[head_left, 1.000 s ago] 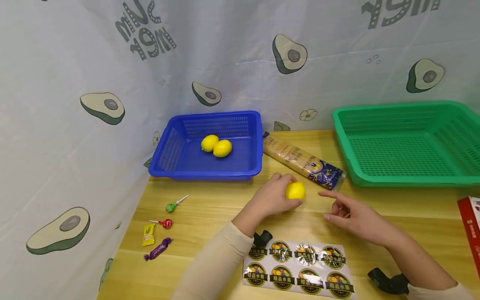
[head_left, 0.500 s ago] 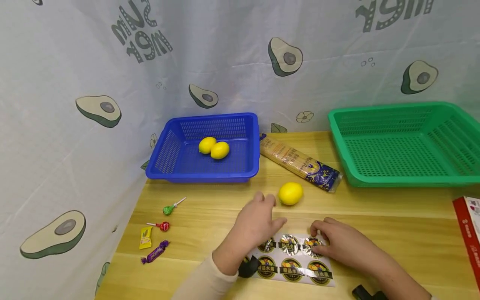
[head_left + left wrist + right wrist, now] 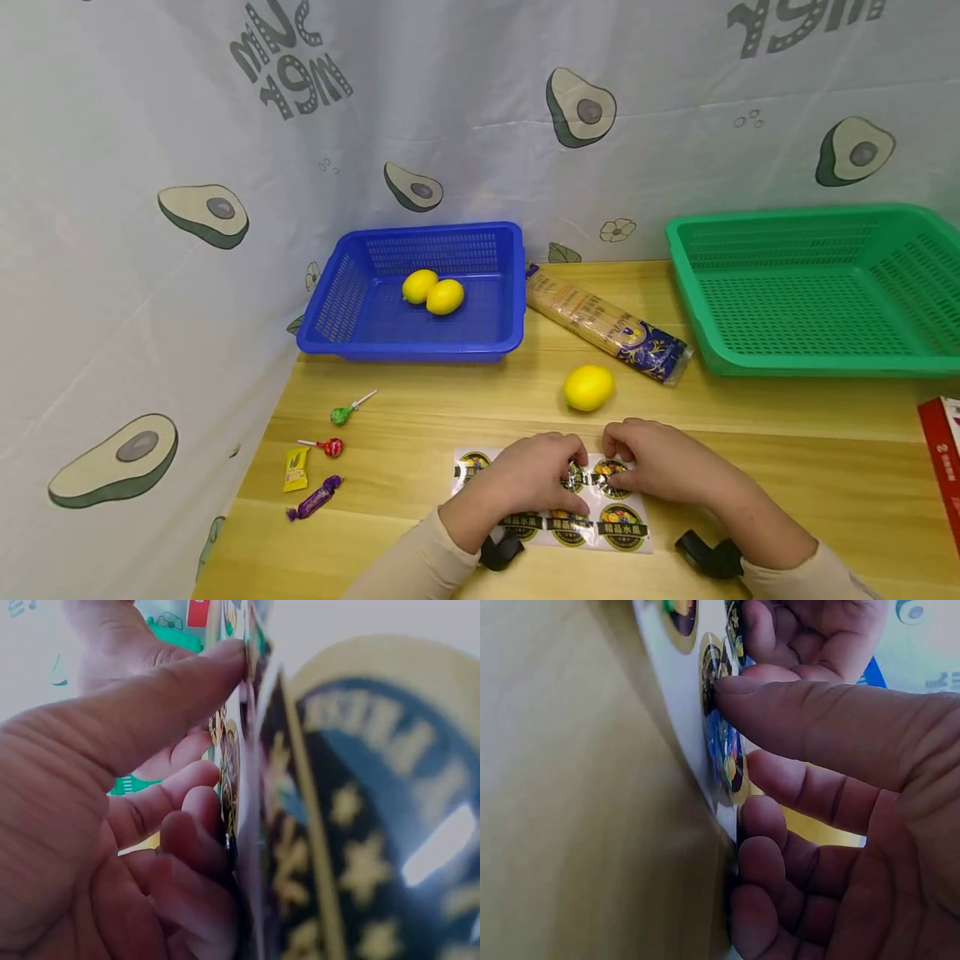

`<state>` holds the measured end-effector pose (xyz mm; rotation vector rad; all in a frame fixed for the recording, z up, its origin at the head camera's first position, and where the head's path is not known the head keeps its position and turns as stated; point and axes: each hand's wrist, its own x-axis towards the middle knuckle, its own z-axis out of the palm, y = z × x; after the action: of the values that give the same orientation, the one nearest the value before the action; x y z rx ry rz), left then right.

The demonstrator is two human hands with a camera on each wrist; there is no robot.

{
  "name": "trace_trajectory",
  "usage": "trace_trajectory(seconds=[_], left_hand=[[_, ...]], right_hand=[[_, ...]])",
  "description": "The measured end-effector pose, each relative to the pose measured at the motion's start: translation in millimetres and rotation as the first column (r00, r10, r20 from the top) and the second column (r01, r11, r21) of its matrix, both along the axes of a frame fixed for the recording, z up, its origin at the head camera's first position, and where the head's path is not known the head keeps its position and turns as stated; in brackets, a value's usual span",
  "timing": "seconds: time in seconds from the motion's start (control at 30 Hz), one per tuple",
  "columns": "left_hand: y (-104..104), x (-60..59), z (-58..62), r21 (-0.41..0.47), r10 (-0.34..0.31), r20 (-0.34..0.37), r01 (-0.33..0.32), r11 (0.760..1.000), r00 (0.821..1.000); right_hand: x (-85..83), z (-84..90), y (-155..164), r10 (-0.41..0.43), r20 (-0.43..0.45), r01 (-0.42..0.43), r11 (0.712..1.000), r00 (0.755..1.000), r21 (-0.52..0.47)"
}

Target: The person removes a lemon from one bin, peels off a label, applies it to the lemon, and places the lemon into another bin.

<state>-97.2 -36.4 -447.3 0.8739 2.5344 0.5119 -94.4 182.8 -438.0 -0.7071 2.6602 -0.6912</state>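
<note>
A white sheet of round fruit-print stickers (image 3: pixel 596 537) lies on the wooden table. My left hand (image 3: pixel 525 475) rests over its middle, thumb and fingertips spread apart and touching the sheet in the left wrist view. At the sheet's upper right corner is my right hand (image 3: pixel 663 458), fingers bent. Its thumb (image 3: pixel 780 705) presses a shiny round sticker (image 3: pixel 724 739), and the index fingertip sits at that sticker's edge. I cannot tell whether the sticker is pinched. Just beyond both hands lies a lemon (image 3: pixel 588 388).
Two lemons (image 3: pixel 445 297) lie in a blue basket (image 3: pixel 420 347). A green basket (image 3: pixel 825 362) stands right, with a pasta packet (image 3: pixel 607 323) between them. To the left are a green lollipop (image 3: pixel 342 414), red lollipop (image 3: pixel 333 447), yellow candy (image 3: pixel 296 469) and purple candy (image 3: pixel 315 500).
The left hand let go of the lemon, which stays on the table, and came down onto the sticker sheet. The right hand moved to the sheet's corner. The sheet has shifted left.
</note>
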Motion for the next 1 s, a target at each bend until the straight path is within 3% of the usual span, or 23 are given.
trace_trajectory(seconds=[0.27, 0.53, 0.6, 0.67, 0.73, 0.83, 0.93, 1.0], left_hand=[[1, 0.1, -4.8, 0.005, 0.014, -0.008, -0.013, 1.000, 1.000], [1, -1.6, -6.1, 0.010, -0.021, -0.011, 0.021, 1.000, 1.000], [-1, -2.8, -4.9, 0.044, -0.015, 0.013, 0.015, 0.999, 1.000], [-4, -4.5, -3.5, 0.136, 0.014, 0.067, -0.023, 0.990, 0.998], [-6, -6.1, -2.5, 0.266, 0.056, 0.132, -0.090, 0.960, 0.990], [-8, -7.1, -2.1, 0.460, 0.101, 0.233, -0.201, 0.865, 0.967], [-8, -5.8, -1.8, 0.549, 0.129, 0.288, -0.274, 0.789, 0.949], [-7, -4.6, -1.4, 0.573, 0.142, 0.315, -0.307, 0.760, 0.938]], right_hand=[[-1.7, -0.1, 4, 0.022, 0.027, -0.021, 0.998, 0.999, -0.056], [-6.8, 13.7, 21, 0.024, 0.135, 0.006, 0.976, 0.991, -0.218], [-9.2, 16.9, 24, 0.011, 0.172, 0.036, 0.963, 0.985, -0.267], [-11.2, 19.4, 25, -0.005, 0.202, 0.071, 0.946, 0.979, -0.316], [-12.4, 21.2, 24, -0.016, 0.239, 0.107, 0.921, 0.971, -0.374], [-12.6, 22.3, 22, -0.016, 0.270, 0.141, 0.881, 0.963, -0.452], [-11.2, 21.9, 20, -0.012, 0.272, 0.151, 0.856, 0.962, -0.495], [-9.6, 21.6, 18, -0.018, 0.258, 0.146, 0.861, 0.966, -0.488]])
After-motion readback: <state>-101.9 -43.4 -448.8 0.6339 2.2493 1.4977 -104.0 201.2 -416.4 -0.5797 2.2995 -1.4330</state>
